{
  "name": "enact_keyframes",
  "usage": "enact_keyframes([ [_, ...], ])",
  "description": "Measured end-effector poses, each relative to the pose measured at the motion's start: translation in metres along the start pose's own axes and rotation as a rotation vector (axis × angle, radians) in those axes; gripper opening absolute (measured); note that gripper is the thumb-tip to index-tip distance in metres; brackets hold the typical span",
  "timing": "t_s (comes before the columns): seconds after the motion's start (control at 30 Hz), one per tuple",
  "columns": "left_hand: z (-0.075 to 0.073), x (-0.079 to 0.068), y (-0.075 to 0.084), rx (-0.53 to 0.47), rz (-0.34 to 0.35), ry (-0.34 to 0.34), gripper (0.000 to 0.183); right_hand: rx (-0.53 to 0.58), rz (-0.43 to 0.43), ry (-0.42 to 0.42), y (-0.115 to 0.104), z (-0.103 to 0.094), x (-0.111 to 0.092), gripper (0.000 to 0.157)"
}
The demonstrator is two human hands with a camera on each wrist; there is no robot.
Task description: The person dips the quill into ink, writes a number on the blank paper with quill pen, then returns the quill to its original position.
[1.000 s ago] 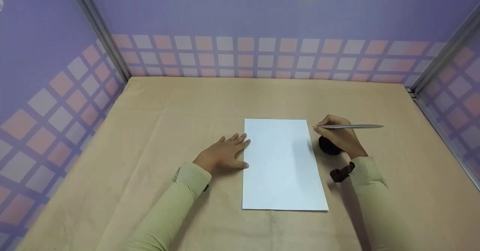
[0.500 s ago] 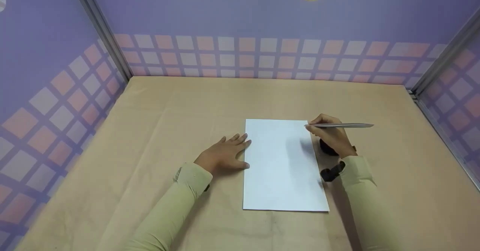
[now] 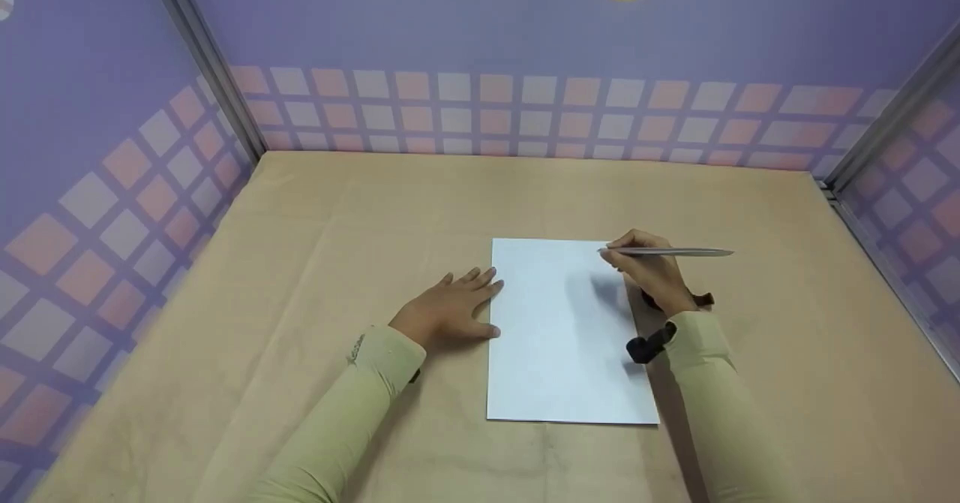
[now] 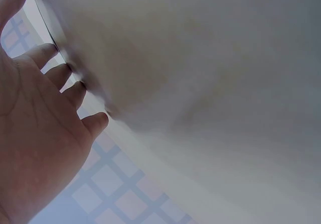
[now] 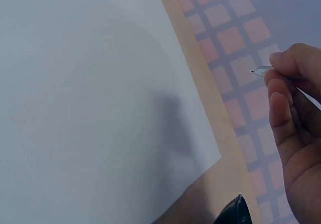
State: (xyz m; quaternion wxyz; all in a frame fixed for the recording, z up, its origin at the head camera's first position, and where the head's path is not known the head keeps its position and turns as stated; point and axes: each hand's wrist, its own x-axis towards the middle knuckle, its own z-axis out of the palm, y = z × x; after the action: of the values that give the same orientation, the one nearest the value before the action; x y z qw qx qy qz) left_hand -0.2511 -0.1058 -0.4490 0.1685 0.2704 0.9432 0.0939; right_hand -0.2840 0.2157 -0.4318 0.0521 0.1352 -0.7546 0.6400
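A blank white sheet of paper [image 3: 559, 338] lies on the cloth-covered table, its long sides running away from me. My left hand [image 3: 448, 309] lies with spread fingers at the paper's left edge, fingertips and thumb touching its margin; the left wrist view also shows these fingers [image 4: 65, 76]. Over the paper's far right corner, my right hand [image 3: 651, 266] pinches a slim silver pen [image 3: 690, 251] between thumb and fingers. The pen is nearly level, tip pointing left. In the right wrist view the pen tip [image 5: 259, 72] shows above the paper, apart from it.
A dark round object [image 3: 651, 300] lies beside the paper's right edge, mostly hidden under my right wrist. A black wrist camera [image 3: 649, 344] hangs below the right sleeve. Checkered purple walls [image 3: 495, 109] enclose the beige table [image 3: 375, 210] at the back and sides.
My right hand has moved left with the pen, from beside the paper to over its far right corner. The left hand has stayed in place.
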Motion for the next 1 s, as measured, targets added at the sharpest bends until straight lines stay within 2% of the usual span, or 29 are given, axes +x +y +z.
enact_keyframes([
  [0.33,0.001,0.0,-0.003,0.011,0.001,-0.011,0.08,0.021,0.004,0.052,0.001,0.017,0.005,0.015],
  [0.43,0.002,0.001,-0.004,0.01,-0.002,-0.011,0.08,0.01,0.05,0.078,0.005,0.02,0.007,0.014],
  [0.63,0.004,0.002,-0.004,0.002,-0.003,-0.012,0.081,-0.011,0.171,0.152,0.027,0.025,0.017,0.009],
  [0.73,0.004,0.003,-0.004,0.005,-0.005,-0.013,0.081,-0.034,0.197,0.187,0.031,0.029,0.018,0.006],
  [1.0,0.003,0.002,-0.004,0.002,0.007,-0.015,0.081,-0.097,0.263,0.228,0.034,0.036,0.016,0.013],
])
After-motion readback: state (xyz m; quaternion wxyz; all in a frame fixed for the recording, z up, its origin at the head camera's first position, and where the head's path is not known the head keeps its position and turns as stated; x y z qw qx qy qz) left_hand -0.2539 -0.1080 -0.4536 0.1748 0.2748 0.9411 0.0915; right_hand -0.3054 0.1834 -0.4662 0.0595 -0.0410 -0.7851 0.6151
